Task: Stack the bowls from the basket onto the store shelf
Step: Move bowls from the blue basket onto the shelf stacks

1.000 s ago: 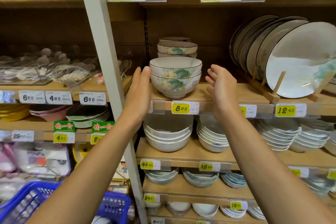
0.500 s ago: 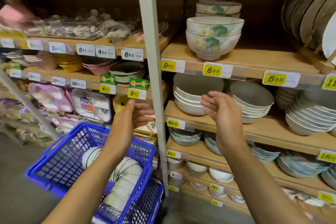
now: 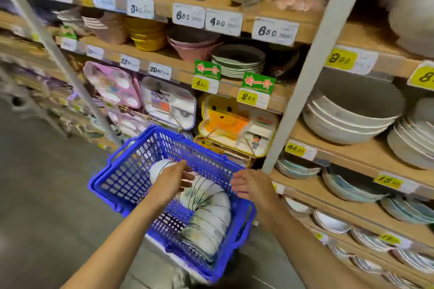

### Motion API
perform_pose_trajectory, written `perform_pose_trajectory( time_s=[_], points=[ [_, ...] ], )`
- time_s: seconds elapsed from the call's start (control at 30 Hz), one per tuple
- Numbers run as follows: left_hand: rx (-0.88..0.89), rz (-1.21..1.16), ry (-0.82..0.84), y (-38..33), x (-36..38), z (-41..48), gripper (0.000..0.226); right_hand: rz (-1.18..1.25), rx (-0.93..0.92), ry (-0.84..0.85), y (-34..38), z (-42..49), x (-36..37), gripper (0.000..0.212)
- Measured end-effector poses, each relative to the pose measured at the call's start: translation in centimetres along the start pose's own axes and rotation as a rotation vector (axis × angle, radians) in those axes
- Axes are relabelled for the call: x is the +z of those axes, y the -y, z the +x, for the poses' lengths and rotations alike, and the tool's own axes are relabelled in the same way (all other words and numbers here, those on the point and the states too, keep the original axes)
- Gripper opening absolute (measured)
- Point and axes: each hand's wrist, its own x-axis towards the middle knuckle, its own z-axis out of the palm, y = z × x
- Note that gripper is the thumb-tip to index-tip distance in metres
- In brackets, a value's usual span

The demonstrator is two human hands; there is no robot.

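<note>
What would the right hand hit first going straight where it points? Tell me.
Probably the nested bowls in the blue basket; the right hand points left and down at them, depth unclear.

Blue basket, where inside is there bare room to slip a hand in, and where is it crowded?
Bare mesh floor shows inside the curve of the row of bowls, toward the blue basket's left wall. The right side is crowded: bowls lie near that wall. The left hand is at the row's far end; the right hand hovers by the right rim.
</note>
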Motion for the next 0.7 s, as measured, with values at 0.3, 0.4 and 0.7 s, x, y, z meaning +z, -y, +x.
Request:
perform_pose_trajectory(
  time_s=[0.3, 0.4, 0.7],
  points=[
    [-0.055, 0.31, 0.205, 3.6, -6.5, 7.9, 0.033, -0.155, 0.253, -0.029, -5.4, 6.4, 9.3, 0.017],
    [-0.072, 0.438, 0.317, 4.9, -6.5, 10.0, 0.031, -0.227, 0.339, -0.057, -7.4, 7.8, 10.4, 0.022],
    [-0.13, 0.847, 0.58, 11.4, -3.9, 12.7, 0.021, -0.608, 0.452, -0.027, -14.0, 7.9, 11.6, 0.019]
  ],
)
